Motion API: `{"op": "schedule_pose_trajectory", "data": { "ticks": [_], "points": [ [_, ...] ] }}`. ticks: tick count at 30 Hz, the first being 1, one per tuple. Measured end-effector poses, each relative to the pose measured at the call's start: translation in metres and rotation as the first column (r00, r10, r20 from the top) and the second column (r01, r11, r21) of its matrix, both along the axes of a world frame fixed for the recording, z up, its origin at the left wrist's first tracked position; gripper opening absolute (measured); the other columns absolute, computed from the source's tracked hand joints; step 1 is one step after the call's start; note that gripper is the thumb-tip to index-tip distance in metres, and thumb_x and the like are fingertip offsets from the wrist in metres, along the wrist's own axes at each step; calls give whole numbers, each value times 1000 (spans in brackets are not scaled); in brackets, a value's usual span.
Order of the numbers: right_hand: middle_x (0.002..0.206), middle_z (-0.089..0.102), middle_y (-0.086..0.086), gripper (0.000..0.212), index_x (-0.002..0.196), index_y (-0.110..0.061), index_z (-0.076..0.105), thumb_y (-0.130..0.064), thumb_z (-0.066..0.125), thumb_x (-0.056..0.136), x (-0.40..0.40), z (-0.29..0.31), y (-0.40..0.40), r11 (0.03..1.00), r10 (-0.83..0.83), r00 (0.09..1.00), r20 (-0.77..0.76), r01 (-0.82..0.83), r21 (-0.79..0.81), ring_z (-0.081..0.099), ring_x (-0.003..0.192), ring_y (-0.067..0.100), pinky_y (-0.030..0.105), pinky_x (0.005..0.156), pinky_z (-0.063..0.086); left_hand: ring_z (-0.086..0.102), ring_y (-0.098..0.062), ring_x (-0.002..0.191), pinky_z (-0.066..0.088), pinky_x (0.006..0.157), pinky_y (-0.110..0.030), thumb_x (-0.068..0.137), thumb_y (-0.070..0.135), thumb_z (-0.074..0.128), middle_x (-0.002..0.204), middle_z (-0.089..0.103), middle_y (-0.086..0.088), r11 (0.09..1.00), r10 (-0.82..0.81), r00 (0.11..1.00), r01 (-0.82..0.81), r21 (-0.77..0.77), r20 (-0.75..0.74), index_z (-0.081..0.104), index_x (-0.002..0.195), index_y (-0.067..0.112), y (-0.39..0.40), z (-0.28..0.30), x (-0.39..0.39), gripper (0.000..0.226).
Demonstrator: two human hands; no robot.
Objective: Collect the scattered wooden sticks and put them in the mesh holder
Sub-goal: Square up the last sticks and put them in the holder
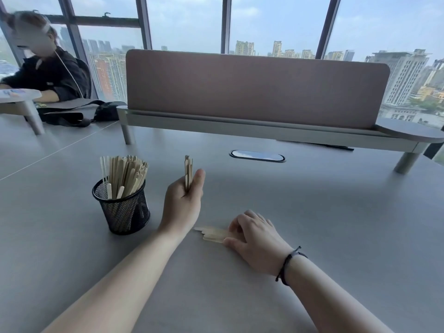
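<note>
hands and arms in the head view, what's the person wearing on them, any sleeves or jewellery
Both forearms are bare as far as the view shows, with no sleeves, gloves or watch. The left hand has no rings or bands that can be seen. The right hand has a thin dark cord bracelet around its wrist, with a small knotted end sticking out. No rings show on its fingers.

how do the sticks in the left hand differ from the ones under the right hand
The sticks in the left hand stand upright in a tight bundle, lifted off the table; the sticks under the right hand lie flat on it, fanned out. The left hand grips its bundle; the right hand only touches its sticks' ends. Both are pale, flat wood.
</note>
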State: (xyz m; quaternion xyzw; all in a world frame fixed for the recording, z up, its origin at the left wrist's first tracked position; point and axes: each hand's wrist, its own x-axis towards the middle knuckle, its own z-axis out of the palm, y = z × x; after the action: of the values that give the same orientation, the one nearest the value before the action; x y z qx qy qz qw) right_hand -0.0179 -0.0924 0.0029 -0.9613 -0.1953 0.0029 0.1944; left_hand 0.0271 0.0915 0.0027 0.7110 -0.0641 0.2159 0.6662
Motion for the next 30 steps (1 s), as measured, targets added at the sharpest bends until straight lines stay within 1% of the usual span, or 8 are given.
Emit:
{"op": "schedule_pose_trajectory", "data": {
  "ticks": [3, 5, 9, 16, 19, 24, 27, 30],
  "points": [
    [103, 53, -8, 20, 106, -26, 55, -39, 60, 92, -2, 2, 0, 998, 7, 1000, -24, -6, 55, 51, 105, 17, 29, 88, 37, 18, -18, 50, 18, 50, -39, 88, 65, 53, 52, 24, 4, 1000, 0, 1000, 0, 10, -4, 27, 55, 28, 1, -1, 0, 56],
    [100, 54, -10, 26, 115, -24, 55, -35, 60, 92, -3, 2, 0, 997, 17, 999, -47, -13, 82, 51, 100, 15, 28, 86, 38, 19, -19, 50, 17, 50, -36, 88, 64, 53, 54, 25, 1, 1000, -5, 1000, 5, 21, -3, 27, 56, 28, 1, -1, -1, 55],
    [100, 53, -6, 26, 117, -26, 62, -32, 59, 92, -3, 5, -3, 998, 40, 997, -66, -36, 57, 52, 96, 16, 28, 86, 40, 20, -19, 50, 17, 51, -34, 89, 62, 53, 55, 26, 2, 999, -13, 1000, 14, 29, -6, 29, 55, 30, 0, -1, -2, 53],
    [106, 52, -4, 11, 100, -28, 65, -33, 61, 91, -6, 7, -4, 997, 24, 995, -93, -17, 71, 52, 103, 17, 32, 91, 44, 18, -17, 47, 15, 49, -34, 87, 59, 57, 53, 26, 4, 998, -51, 997, 49, -28, -50, 29, 56, 27, -3, -3, -2, 53],
    [108, 52, -3, 14, 103, -25, 64, -32, 57, 93, -8, 9, -2, 1000, 15, 998, -69, -13, 21, 52, 105, 19, 34, 93, 43, 18, -16, 45, 15, 48, -31, 89, 54, 57, 51, 27, 6, 998, -55, 997, 52, -44, -59, 29, 55, 27, -4, -3, -2, 52],
    [108, 65, -1, 16, 107, -23, 61, -24, 52, 94, -11, 13, -1, 1000, 16, 999, -41, -16, 0, 58, 104, 23, 29, 83, 41, 19, -16, 46, 16, 48, -30, 92, 49, 57, 51, 26, 4, 998, -43, 997, 40, -47, -61, 27, 57, 27, -4, -3, -3, 52],
    [113, 67, 2, 22, 114, -21, 61, -24, 51, 95, -13, 16, -1, 998, 34, 999, -43, -36, -44, 58, 107, 25, 31, 84, 44, 20, -17, 48, 18, 48, -37, 91, 53, 57, 51, 27, 4, 999, -38, 998, 38, 3, -52, 28, 56, 25, -4, -4, -3, 54],
    [109, 67, 3, 21, 109, -21, 64, -21, 50, 94, -14, 21, -4, 993, 69, 993, -96, -78, -89, 60, 102, 26, 33, 82, 49, 21, -19, 51, 20, 49, -43, 88, 58, 57, 53, 27, 0, 998, -39, 998, 42, 46, -55, 25, 59, 22, -5, -6, -3, 56]
  ]
}}
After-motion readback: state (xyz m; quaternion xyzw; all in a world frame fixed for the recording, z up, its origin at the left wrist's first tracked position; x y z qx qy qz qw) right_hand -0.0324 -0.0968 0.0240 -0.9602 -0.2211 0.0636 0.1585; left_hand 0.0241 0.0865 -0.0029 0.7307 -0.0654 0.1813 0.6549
